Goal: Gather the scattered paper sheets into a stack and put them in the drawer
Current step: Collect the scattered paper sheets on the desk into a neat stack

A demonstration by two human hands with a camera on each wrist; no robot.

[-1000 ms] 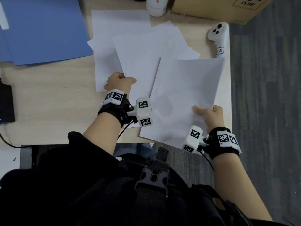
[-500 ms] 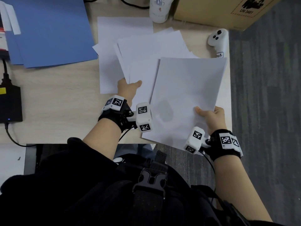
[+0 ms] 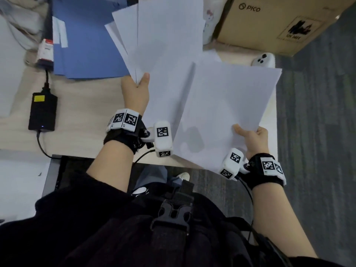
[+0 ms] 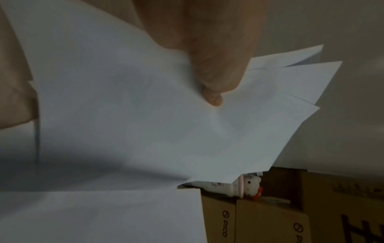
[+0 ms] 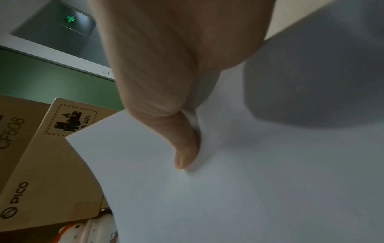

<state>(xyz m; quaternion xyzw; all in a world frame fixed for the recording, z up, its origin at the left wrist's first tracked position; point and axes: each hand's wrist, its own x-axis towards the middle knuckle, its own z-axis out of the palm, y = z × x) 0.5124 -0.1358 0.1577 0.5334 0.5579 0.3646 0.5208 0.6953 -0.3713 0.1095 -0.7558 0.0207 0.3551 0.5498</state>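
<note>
My left hand (image 3: 137,87) pinches a fan of several white paper sheets (image 3: 163,41) by their near corner and holds them lifted above the desk. In the left wrist view the thumb (image 4: 212,85) presses on top of that fan of sheets (image 4: 124,115). My right hand (image 3: 250,136) grips another white sheet (image 3: 227,110) at its near right edge, thumb on top, held over the desk's right part. The right wrist view shows that thumb (image 5: 185,148) pressed on the sheet (image 5: 228,189). No drawer is in view.
A blue folder (image 3: 86,41) lies at the back left of the wooden desk (image 3: 82,112). A black power adapter (image 3: 43,110) sits at the left. A cardboard box (image 3: 269,24), a white controller (image 3: 264,60) and a white bottle (image 4: 247,185) stand at the back right. Grey carpet (image 3: 317,132) lies to the right.
My left hand has gathered the scattered sheets and lifted them off the desk as a fan. The right hand still holds its sheet in about the same place.
</note>
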